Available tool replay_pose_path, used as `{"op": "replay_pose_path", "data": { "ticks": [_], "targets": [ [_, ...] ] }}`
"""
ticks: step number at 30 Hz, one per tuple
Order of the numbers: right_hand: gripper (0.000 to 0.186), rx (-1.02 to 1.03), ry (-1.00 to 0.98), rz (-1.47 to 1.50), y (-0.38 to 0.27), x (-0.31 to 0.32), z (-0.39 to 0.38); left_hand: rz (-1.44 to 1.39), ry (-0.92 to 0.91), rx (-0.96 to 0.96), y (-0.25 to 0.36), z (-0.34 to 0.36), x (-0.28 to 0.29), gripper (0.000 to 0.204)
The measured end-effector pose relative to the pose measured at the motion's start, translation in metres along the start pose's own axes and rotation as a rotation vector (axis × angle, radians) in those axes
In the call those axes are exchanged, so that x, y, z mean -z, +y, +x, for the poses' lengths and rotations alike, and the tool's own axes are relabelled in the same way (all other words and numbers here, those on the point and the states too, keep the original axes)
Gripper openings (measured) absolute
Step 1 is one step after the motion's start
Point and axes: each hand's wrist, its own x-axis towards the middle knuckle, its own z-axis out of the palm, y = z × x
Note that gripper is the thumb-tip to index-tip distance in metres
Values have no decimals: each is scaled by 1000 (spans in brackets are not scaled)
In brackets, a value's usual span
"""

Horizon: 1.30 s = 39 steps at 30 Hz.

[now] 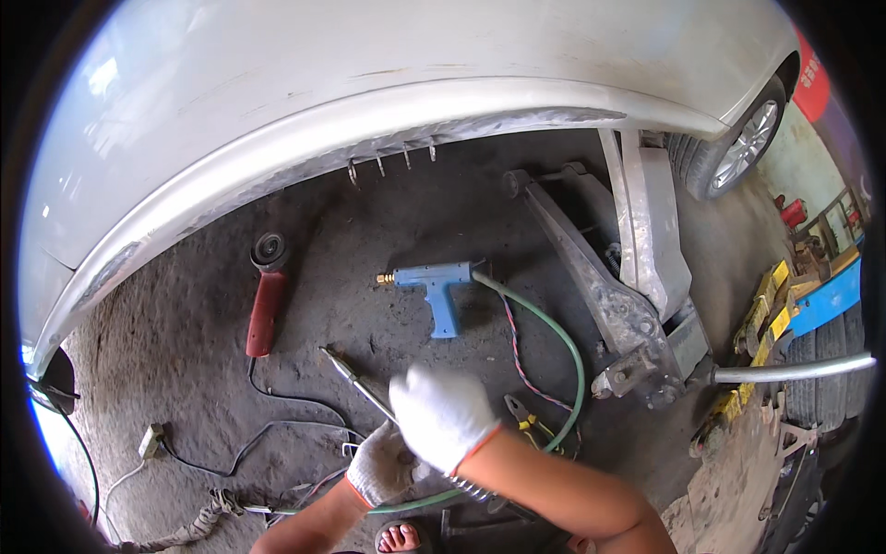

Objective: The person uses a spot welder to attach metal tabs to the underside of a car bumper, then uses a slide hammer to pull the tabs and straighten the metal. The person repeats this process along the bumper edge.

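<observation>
Head view: slender silver pointed metal rod (pixel 356 379) slants from beneath white-gloved right hand (pixel 441 415) toward red-bodied angle grinder (pixel 267 312). Right hand curled, grip on rod hidden; white-gloved left hand (pixel 380 467) curled just beside, hold cannot be told. Rod judged stiff, moderately heavy, slippery; best gripped mid-shaft, behind tip.

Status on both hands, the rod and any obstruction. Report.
Right hand over metal rod, left hand beside it; grips unclear. Rod angles forward-left, apart from blue gun. Green hose passes under right forearm, possible snag.
</observation>
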Motion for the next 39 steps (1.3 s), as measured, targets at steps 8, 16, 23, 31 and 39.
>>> {"op": "replay_pose_path", "data": {
  "ticks": [8, 16, 23, 31, 39],
  "targets": [
    [16, -125, 251, 678, 32, 30, 35, -64, -40, 157, 6, -3, 27, 45],
    [41, 50, -123, 2359, 86, 94, 140, -59, -91, 233, -3, 2, 28, 39],
    [28, 34, 135, 2322, 79, 89, 150, -64, -39, 233, -10, 3, 40, 40],
    [22, 64, 1001, -264, 49, 104, 122, -146, 13, 217, -2, 1, 29, 40],
    [19, 99, -267, -139, -31, -63, -34, -3, -85, 100, 14, 4, 2, 44]
  ]
}}
